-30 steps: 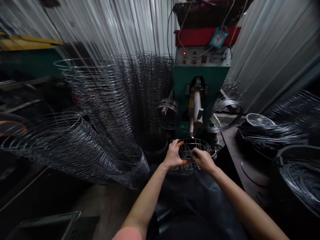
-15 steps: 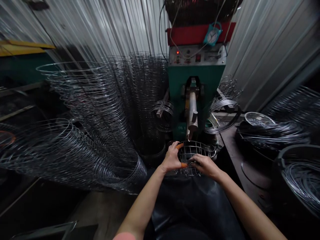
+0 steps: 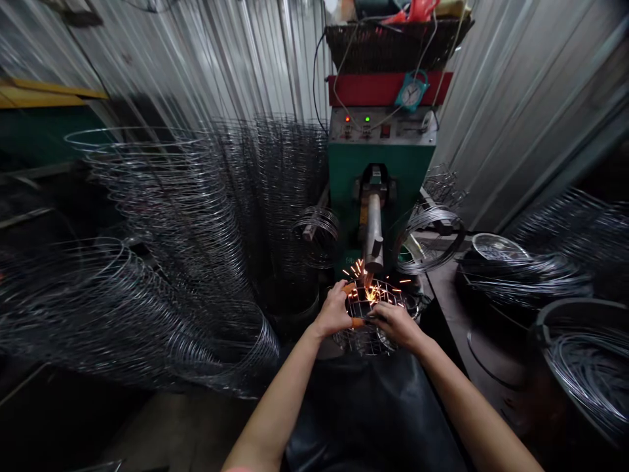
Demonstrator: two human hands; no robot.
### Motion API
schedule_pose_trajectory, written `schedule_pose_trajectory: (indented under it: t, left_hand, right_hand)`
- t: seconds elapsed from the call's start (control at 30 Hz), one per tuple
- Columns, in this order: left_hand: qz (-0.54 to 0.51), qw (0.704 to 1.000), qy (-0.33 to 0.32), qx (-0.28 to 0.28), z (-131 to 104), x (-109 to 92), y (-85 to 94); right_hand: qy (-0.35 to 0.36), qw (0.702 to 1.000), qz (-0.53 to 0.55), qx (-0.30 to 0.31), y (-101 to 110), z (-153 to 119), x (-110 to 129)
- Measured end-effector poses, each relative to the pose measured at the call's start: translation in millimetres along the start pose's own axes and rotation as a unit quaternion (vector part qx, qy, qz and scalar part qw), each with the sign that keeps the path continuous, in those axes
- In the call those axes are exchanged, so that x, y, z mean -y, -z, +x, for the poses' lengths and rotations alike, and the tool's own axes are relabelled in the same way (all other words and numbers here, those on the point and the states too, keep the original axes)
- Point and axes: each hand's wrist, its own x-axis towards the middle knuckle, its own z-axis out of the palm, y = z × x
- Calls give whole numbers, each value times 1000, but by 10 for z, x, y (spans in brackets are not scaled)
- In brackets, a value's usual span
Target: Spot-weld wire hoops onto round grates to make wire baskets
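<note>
A round wire basket (image 3: 369,331) sits under the electrode arm (image 3: 373,229) of a green welding machine (image 3: 381,164). My left hand (image 3: 335,310) grips the basket's left rim, with orange covers on thumb and forefinger. My right hand (image 3: 398,324) holds the near right rim. Orange sparks (image 3: 366,282) fly where the electrode tip meets the basket's top wire. A black apron (image 3: 378,419) covers my lap below the basket.
Tall stacks of wire rings (image 3: 167,216) fill the left side, and a fallen stack (image 3: 98,308) lies nearer. Wire coils (image 3: 427,239) hang beside the machine. Black tubs of wire (image 3: 584,354) stand at right. A small clock (image 3: 410,92) hangs on the machine; corrugated metal walls stand behind.
The electrode has come down on the basket and sparks now fly. A green lamp on the panel has lit. Both hands keep their hold on the rim.
</note>
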Motion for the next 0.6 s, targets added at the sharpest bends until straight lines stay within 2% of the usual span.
schedule_pose_trajectory:
  t: [0.13,0.3,0.6]
  left_hand:
    - [19,999,17,20,-33,-25,-9]
    - [36,999,25,-16,-30,-50,-37]
    - [35,994,57,-85,205,-4,-42]
  right_hand:
    - [-2,999,-23,-37,-71,-59,-14]
    - [-9,996,-62,-56,-130,-88,-1]
    - [-70,989,-102,-84,-39,196,-53]
